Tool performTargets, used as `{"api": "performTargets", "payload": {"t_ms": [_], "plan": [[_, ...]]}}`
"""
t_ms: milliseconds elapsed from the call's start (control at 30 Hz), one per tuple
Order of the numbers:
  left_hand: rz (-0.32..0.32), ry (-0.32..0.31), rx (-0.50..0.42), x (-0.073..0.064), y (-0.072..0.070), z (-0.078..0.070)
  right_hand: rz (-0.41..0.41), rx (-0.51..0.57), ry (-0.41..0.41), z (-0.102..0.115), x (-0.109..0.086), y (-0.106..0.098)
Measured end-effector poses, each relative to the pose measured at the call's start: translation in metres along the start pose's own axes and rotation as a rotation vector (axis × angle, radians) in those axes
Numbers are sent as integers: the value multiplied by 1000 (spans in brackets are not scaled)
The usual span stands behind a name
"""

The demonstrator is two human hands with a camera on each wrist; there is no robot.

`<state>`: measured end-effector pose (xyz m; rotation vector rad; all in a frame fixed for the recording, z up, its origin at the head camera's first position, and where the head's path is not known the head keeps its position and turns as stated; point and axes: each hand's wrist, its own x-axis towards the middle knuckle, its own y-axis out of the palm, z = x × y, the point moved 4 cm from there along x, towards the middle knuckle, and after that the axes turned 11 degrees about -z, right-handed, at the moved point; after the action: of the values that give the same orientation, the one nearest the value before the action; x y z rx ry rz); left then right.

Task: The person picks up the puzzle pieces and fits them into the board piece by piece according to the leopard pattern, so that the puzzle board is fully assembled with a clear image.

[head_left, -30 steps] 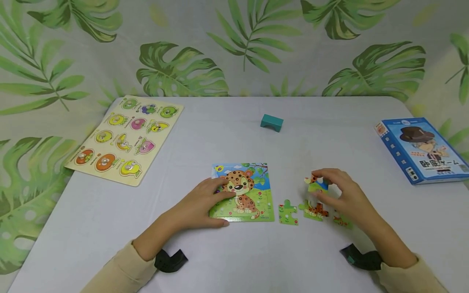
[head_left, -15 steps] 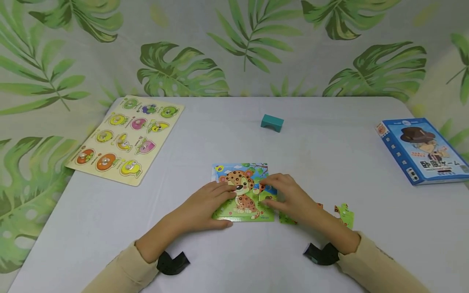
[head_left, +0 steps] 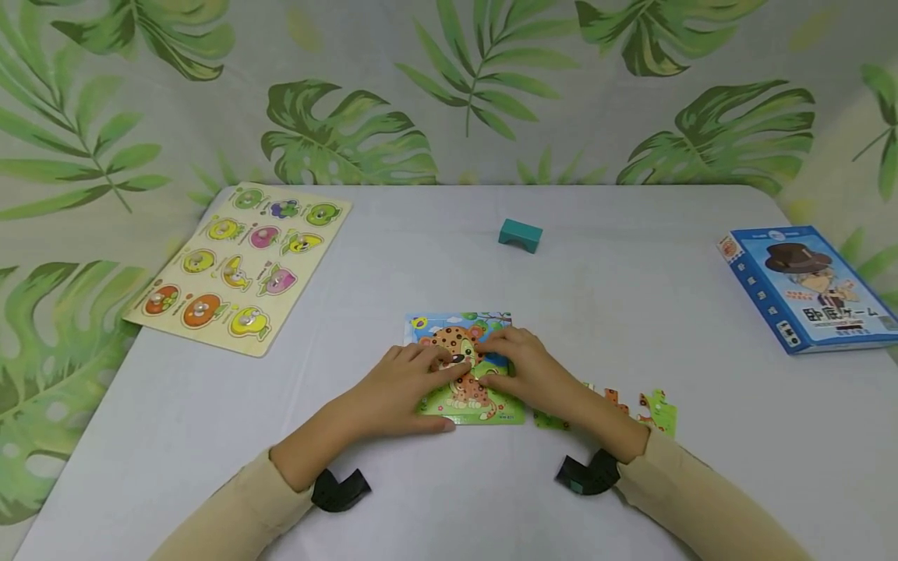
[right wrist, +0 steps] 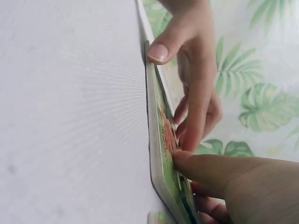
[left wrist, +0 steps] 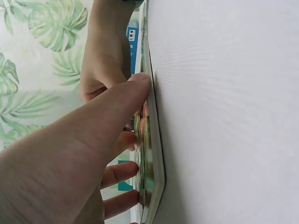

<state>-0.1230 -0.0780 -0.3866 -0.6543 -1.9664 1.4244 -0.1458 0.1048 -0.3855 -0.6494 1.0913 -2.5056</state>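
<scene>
A square leopard jigsaw puzzle [head_left: 508,411] lies on the white table, its picture partly covered by both hands. My left hand [head_left: 393,389] rests on its left side, fingers spread over the picture and thumb [left wrist: 140,84] on the near edge. Over the right half, my right hand [head_left: 540,378] holds a puzzle piece against the board between thumb [right wrist: 184,158] and fingers; the hand mostly hides the piece. Loose pieces lie right of the board: a green-and-red one [head_left: 659,409], a spotted one [head_left: 614,397], and a green one [head_left: 549,421] partly under the right forearm.
A wooden fruit knob puzzle [head_left: 242,265] lies at the far left. Toward the back stands a teal arch block [head_left: 521,235]. A blue box [head_left: 814,288] with a cartoon figure sits at the right edge. Leaf-patterned cloth [head_left: 491,93] hangs behind the table.
My right hand has carried the piece left from beside the board onto its right half, then slightly farther left. My left hand has shifted slightly right and stays on the board.
</scene>
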Motion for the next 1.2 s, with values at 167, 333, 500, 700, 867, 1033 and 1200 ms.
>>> {"api": "performTargets", "payload": {"t_ms": [167,333,500,700,867,1033,1200], "plan": [[-2,14,45,3,-1,-3,10,-11,15,-2,2,0],[7,24,60,4,0,-3,36,2,11,-1,3,-3],[16,15,52,4,0,-3,117,-55,11,-5,1,-6],[20,-19,14,2,1,-2,257,-110,-50,-11,-10,-8],[0,-45,-36,-3,3,2,265,-58,-50,-15,-16,-9],[-32,-59,-78,-14,0,7,223,70,62,-16,-18,-21],[-63,-110,-78,-28,-4,13,169,83,78,-11,-23,-38]]}}
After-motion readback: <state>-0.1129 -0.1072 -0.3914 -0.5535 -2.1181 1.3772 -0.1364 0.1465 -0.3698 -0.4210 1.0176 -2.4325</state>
